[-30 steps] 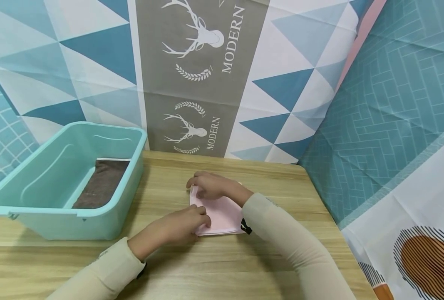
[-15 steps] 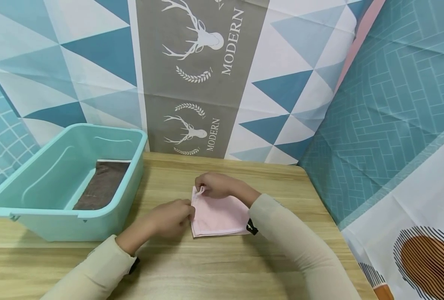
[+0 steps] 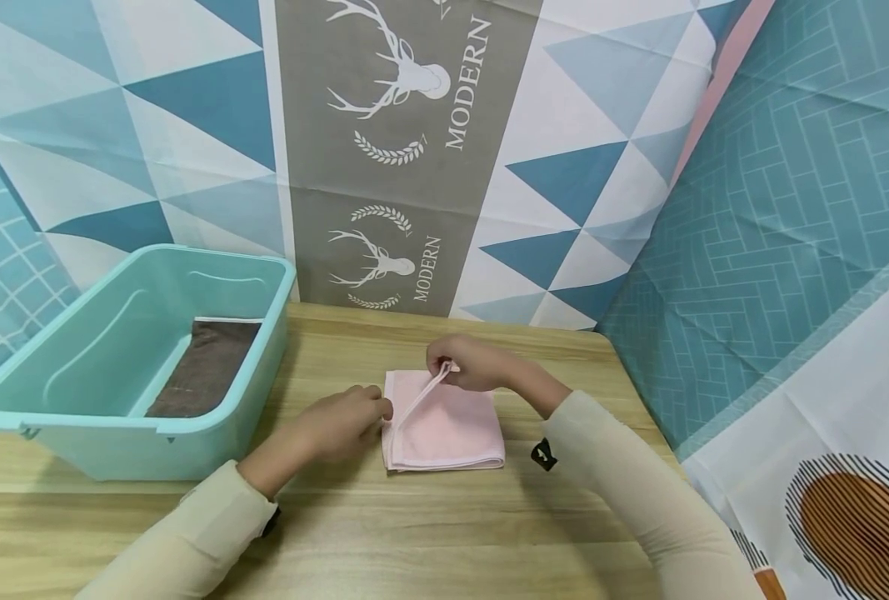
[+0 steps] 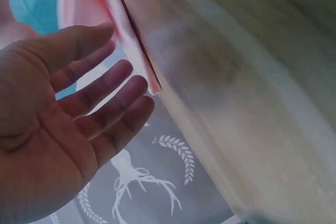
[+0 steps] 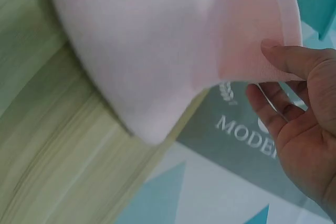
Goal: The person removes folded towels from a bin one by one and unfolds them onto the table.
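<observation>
A folded pink towel [image 3: 451,429] with a pale border lies on the wooden table in the head view. My right hand [image 3: 474,364] pinches its far left corner and lifts that layer, so the border slants up from the near left. The right wrist view shows thumb and fingers of that hand [image 5: 310,98] gripping the edge of the pink towel [image 5: 136,40]. My left hand [image 3: 342,422] is at the towel's left edge, fingertips right beside it. In the left wrist view the same hand [image 4: 68,103] has loosely bent fingers with nothing between them.
A turquoise plastic bin [image 3: 260,333] stands at the left of the table [image 3: 414,533], with a folded dark brown cloth [image 3: 207,367] inside. Patterned sheets [image 3: 384,167] hang behind the table and along its right side.
My right hand has taken the towel's far left corner and drawn it up and to the right. The left hand has moved left from on top of the towel to its left edge.
</observation>
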A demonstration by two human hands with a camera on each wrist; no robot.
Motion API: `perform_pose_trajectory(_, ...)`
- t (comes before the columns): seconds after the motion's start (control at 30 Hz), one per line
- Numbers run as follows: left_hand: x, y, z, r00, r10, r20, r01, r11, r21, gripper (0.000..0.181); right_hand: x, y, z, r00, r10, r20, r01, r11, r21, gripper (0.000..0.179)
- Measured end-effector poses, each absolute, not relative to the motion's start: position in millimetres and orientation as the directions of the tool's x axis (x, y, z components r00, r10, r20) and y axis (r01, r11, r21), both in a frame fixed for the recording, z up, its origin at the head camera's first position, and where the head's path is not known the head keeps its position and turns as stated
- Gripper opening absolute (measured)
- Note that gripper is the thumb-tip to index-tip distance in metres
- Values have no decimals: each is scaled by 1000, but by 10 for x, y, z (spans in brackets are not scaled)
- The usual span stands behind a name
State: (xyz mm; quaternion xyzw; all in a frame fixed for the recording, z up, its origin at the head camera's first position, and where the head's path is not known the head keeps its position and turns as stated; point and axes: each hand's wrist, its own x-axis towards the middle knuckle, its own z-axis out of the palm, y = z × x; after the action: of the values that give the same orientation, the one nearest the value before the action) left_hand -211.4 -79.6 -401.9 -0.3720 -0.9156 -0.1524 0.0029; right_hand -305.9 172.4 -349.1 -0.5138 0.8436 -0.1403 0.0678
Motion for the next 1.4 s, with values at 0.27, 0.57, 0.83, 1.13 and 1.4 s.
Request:
perform_pose_trajectory(0.27, -2142, -577, -4007, -733, 676, 76, 671, 701, 240, 29, -3071, 2091, -3393, -548, -828, 115, -816, 499, -293, 11)
perform_pose_trajectory(0.57, -2171, -304, -3997, -707, 707, 10, 695, 692, 195, 29, -3144, 2533, -3436, -648, -741, 177, -752, 586, -301, 12)
perform_pose_trajectory(0.83, -2203, -176, -4022, -725, 686, -59, 661, 717, 222, 32, -3256, 2960, -3630, -738, -658, 148, -665, 673, -324, 16)
perform_pose_trajectory(1.13, -2199, -146, -4010, -743, 663, -95, 634, 741, 221, 33, -3299, 3439, -3762, -788, -594, 165, -600, 679, -423, 21)
perform_pose_trajectory(1.4, -2213, -180, -4004, -740, 664, -108, 633, 742, 223, 32, -3290, 3803, -3840, -828, -545, 133, -548, 733, -404, 26)
